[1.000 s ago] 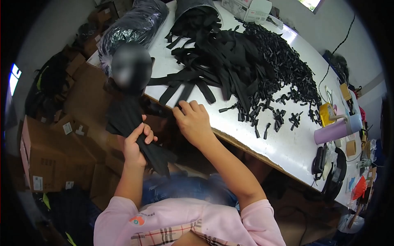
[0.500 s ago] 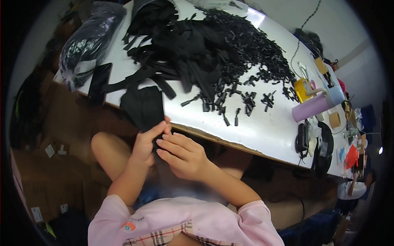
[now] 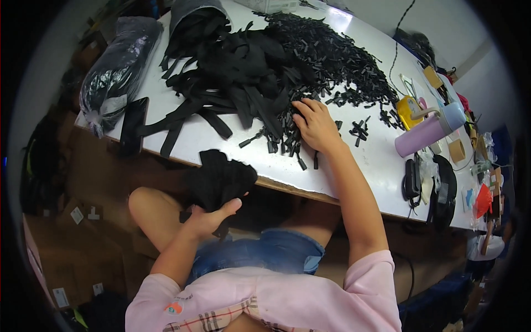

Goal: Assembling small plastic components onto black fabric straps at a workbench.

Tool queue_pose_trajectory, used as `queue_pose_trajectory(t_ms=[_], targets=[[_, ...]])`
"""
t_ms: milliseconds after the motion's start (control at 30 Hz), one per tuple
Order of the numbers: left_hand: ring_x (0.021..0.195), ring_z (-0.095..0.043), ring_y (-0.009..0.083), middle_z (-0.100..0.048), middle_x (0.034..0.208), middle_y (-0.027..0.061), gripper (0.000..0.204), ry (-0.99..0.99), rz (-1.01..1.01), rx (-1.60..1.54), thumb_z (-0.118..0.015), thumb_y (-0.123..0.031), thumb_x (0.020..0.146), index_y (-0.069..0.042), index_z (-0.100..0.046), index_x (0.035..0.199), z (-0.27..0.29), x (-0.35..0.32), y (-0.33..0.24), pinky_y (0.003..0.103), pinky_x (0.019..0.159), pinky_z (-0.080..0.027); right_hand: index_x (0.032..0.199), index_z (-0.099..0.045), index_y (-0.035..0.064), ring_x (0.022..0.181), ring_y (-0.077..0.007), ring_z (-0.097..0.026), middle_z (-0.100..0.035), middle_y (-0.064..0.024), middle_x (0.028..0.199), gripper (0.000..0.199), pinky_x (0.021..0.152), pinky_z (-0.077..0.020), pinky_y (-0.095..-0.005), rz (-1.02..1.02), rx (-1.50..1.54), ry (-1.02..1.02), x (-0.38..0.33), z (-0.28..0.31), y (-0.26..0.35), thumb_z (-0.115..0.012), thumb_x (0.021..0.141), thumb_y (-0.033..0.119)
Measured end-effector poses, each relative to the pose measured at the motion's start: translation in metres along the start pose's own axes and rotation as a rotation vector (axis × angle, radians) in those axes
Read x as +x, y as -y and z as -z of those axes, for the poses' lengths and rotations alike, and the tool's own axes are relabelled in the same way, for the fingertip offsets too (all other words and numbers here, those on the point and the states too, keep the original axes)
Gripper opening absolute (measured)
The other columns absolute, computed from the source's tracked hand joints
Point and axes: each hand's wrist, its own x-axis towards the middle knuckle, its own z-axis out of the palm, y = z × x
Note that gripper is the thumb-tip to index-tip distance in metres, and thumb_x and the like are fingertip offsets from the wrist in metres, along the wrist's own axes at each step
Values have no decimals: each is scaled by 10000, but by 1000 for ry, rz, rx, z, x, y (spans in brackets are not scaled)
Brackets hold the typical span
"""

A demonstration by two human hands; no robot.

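Note:
A bunched black cloth piece (image 3: pixel 218 177), made of straps or folded fabric, is gripped in my left hand (image 3: pixel 209 221) over my lap, just off the table's front edge. The fingers below it are mostly hidden, with the thumb along its side. My right hand (image 3: pixel 318 130) rests palm down on the table at the near edge of a heap of small black pull-like pieces (image 3: pixel 343 61). Its fingers and thumb are apart, the tips touching the small pieces. Left of that heap lies a tangled mound of black fabric strips (image 3: pixel 238 72).
A dark bag (image 3: pixel 202 14) spills strips at the back. At the left are a plastic-wrapped black bundle (image 3: pixel 121 66) and a phone (image 3: pixel 134 126). A lilac bottle (image 3: pixel 420 138), a yellow tape dispenser (image 3: pixel 408 112) and a black case (image 3: pixel 441 188) stand right. The white table (image 3: pixel 365 182) has a worn front edge.
My right hand has left the black cloth and moved up and right to the small pieces. My left hand keeps the cloth, now lower and bunched up, off the table edge.

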Motion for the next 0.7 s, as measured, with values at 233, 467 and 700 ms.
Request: queue_pose_trajectory(t_ms=[233, 467, 700], targets=[[522, -500, 104, -541, 665, 52, 222, 273, 83, -385, -516, -127, 805, 43, -509, 947, -12, 16, 8, 213, 521, -413, 1053, -517, 55, 953, -284, -476, -509, -125, 1061, 302, 825, -370, -351, 66, 34, -95, -48, 40, 38, -518, 783, 192], [536, -524, 136, -548, 670, 79, 175, 388, 38, -462, -532, -137, 800, 8, -517, 897, -26, 17, 16, 236, 514, -439, 826, -518, -44, 514, -113, -559, -511, -53, 594, 107, 438, -420, -215, -258, 1307, 152, -98, 40, 122, -550, 788, 51], [513, -510, 132, -541, 637, 79, 182, 383, 72, -479, -504, -181, 824, -2, -512, 852, -23, 14, 4, 237, 485, -428, 628, -455, -18, 479, -82, -473, -456, -33, 593, 206, 425, -361, -201, -397, 1479, 22, -109, 24, 120, -527, 809, 51]])
